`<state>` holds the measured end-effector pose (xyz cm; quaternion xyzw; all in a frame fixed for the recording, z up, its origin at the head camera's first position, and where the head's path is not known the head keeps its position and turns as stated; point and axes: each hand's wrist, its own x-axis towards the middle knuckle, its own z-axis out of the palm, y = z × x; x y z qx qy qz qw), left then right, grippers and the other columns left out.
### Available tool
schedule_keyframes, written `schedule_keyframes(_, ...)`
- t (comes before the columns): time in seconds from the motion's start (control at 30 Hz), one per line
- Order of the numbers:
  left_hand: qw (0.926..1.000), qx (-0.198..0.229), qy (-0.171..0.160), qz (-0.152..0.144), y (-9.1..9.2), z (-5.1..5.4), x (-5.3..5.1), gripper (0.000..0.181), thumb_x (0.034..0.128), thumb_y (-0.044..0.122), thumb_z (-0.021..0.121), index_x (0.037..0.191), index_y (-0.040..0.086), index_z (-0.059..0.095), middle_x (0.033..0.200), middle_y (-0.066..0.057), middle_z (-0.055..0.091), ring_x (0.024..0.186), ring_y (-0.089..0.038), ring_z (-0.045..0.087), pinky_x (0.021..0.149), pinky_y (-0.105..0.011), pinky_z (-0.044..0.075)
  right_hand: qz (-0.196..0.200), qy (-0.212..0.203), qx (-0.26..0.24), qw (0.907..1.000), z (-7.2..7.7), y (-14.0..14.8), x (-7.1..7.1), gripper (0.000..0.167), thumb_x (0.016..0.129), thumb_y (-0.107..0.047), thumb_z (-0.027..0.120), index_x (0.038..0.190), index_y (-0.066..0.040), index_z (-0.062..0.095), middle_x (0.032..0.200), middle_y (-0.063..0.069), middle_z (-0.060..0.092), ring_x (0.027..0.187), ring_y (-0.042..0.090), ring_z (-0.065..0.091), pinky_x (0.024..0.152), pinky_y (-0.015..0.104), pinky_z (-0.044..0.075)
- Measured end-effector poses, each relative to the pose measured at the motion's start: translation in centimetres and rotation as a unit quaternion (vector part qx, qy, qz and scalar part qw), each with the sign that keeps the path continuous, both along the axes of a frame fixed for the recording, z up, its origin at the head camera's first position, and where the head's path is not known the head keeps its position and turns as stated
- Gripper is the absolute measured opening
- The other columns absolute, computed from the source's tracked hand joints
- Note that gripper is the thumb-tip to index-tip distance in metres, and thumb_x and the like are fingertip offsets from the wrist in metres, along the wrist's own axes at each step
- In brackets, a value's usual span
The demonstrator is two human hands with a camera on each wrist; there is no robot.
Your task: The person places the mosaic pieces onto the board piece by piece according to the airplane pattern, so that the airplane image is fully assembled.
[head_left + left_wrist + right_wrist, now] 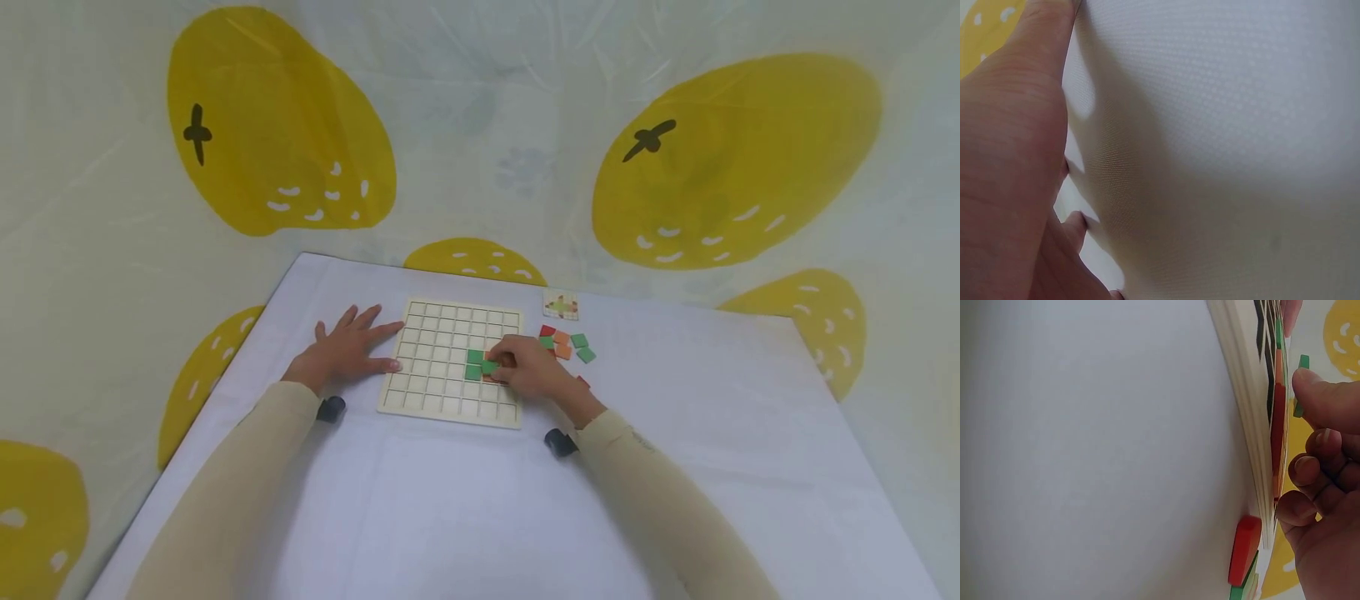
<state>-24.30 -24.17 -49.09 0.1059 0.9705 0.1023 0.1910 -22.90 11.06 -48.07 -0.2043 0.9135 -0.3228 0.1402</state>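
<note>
The fingers of the right hand pinch a green tile over a pale gridded board. Just left of those fingertips, two green squares sit on the grid, one behind the other; bits of orange show beside the fingers, partly hidden. The left hand has its fingers spread on the white counter, index finger and thumb tips touching the board's left edge. To the right of the right-hand fingers lie loose tiles in red, orange and green, with a small picture card beyond them. Well past both sets of fingers hangs a pale sheet printed with big yellow fruits.
</note>
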Motion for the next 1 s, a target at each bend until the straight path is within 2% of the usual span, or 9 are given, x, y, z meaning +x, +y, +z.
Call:
schedule_keyframes(0.27,1.0000,0.000,-0.001,-0.002,0.0,-0.2,-0.2,0.092,0.0817,0.090,0.051,0.161,0.053,0.024,0.179,-0.003,0.002,0.163,-0.046,-0.005,0.113,-0.090,0.002,-0.018,-0.010,0.016,0.9997,0.0,-1.0,0.0,0.024,0.096,-0.019,0.076,0.119,-0.015,0.075,0.092,0.003,0.059,0.092,0.021,0.056,0.077,0.031,0.048)
schedule_keyframes(0.57,0.9999,0.010,0.009,-0.004,0.1,0.5,0.4,0.087,0.0873,0.082,0.057,0.162,0.049,0.026,0.179,-0.005,0.005,0.163,-0.047,-0.003,0.113,-0.089,0.003,-0.011,-0.006,0.011,0.9999,0.1,-2.0,-0.2,0.024,0.096,-0.020,0.076,0.119,-0.015,0.075,0.089,0.003,0.059,0.089,0.020,0.057,0.075,0.031,0.049)
schedule_keyframes(0.77,0.9999,0.013,0.010,-0.004,0.2,0.4,0.3,0.088,0.0869,0.083,0.056,0.162,0.050,0.026,0.179,-0.005,0.004,0.162,-0.048,-0.004,0.113,-0.090,0.002,-0.016,-0.009,0.009,0.9998,0.2,-2.7,-0.2,0.024,0.096,-0.020,0.076,0.119,-0.013,0.075,0.089,0.003,0.058,0.087,0.020,0.056,0.073,0.030,0.047)
schedule_keyframes(1.0,0.9997,0.014,0.018,-0.007,0.0,0.4,0.5,0.086,0.0871,0.083,0.055,0.162,0.051,0.026,0.179,-0.004,0.005,0.163,-0.047,-0.003,0.113,-0.090,0.003,-0.015,0.006,0.013,0.9998,0.1,-3.4,-0.3,0.023,0.096,-0.019,0.076,0.118,-0.012,0.076,0.089,0.004,0.058,0.088,0.021,0.055,0.074,0.030,0.046)
